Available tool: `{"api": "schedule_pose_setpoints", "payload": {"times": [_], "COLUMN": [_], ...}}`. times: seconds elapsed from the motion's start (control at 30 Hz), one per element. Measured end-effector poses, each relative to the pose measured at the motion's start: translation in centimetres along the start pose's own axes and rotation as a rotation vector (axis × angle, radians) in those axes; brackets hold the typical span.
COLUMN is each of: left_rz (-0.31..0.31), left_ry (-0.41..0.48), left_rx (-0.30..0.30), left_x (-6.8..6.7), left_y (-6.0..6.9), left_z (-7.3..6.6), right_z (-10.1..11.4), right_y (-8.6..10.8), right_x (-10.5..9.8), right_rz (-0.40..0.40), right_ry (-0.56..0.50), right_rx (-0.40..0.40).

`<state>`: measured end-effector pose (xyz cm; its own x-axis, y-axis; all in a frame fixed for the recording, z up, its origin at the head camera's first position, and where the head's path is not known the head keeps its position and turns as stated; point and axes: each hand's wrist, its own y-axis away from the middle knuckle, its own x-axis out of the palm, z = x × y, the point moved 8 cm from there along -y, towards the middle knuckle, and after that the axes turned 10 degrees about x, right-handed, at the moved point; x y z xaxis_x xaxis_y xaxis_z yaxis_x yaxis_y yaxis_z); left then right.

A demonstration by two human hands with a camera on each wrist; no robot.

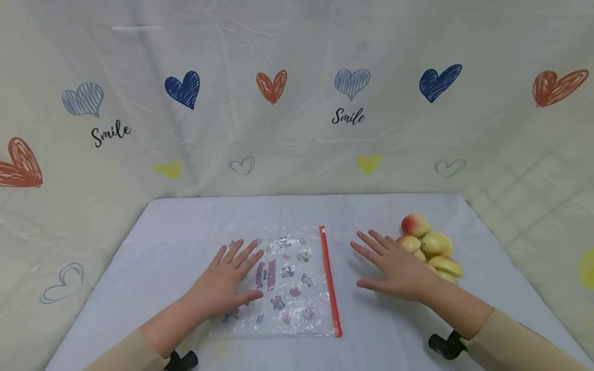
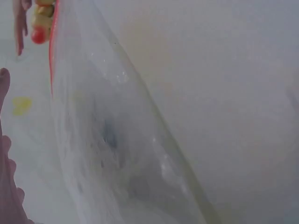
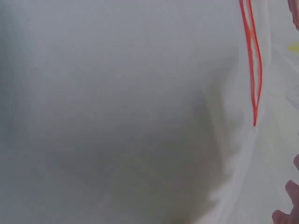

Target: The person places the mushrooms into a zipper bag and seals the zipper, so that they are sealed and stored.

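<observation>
A clear plastic zip bag (image 1: 292, 309) printed with small pictures lies flat on the white table, its red zip edge (image 1: 330, 283) toward the right. My left hand (image 1: 229, 283) is spread palm down over the bag's left part; whether it touches the plastic I cannot tell. To the right of the bag, my right hand (image 1: 399, 268) is held out with straight fingers and casts a shadow on the cloth. Several yellow and red fruits, peach-like (image 1: 436, 243), sit in a cluster beside and partly behind it. In the right wrist view the red zip edge (image 3: 252, 60) looks slightly parted.
The white cloth-covered table (image 1: 171, 226) ends at a pale backdrop (image 1: 297, 129) printed with hearts and the word Smile. A black wrist mount (image 1: 447, 345) is strapped under the right wrist, another black mount (image 1: 182, 360) under the left.
</observation>
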<state>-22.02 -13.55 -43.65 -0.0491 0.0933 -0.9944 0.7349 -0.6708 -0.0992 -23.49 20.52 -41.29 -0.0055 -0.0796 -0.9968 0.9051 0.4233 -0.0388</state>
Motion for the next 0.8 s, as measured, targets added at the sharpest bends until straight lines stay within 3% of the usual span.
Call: {"api": "schedule_pose_setpoints", "payload": {"times": [0.27, 0.53, 0.8], "left_rz": [0.062, 0.176, 0.304], "left_ry": [0.023, 0.109, 0.175], "left_rx": [0.027, 0.011, -0.038], "left_x": [1.3, 3.2, 4.2], "left_y": [-1.4, -2.3, -2.3], "left_z": [-0.4, -0.6, -1.0], "right_z": [1.7, 1.9, 2.5], "right_y": [-1.4, -2.6, -3.0], "right_x": [2.4, 5.6, 6.1], "right_rz": [0.076, 0.233, 0.238], "right_ry": [0.028, 0.058, 0.044], "right_rx": [-0.045, -0.006, -0.014]}}
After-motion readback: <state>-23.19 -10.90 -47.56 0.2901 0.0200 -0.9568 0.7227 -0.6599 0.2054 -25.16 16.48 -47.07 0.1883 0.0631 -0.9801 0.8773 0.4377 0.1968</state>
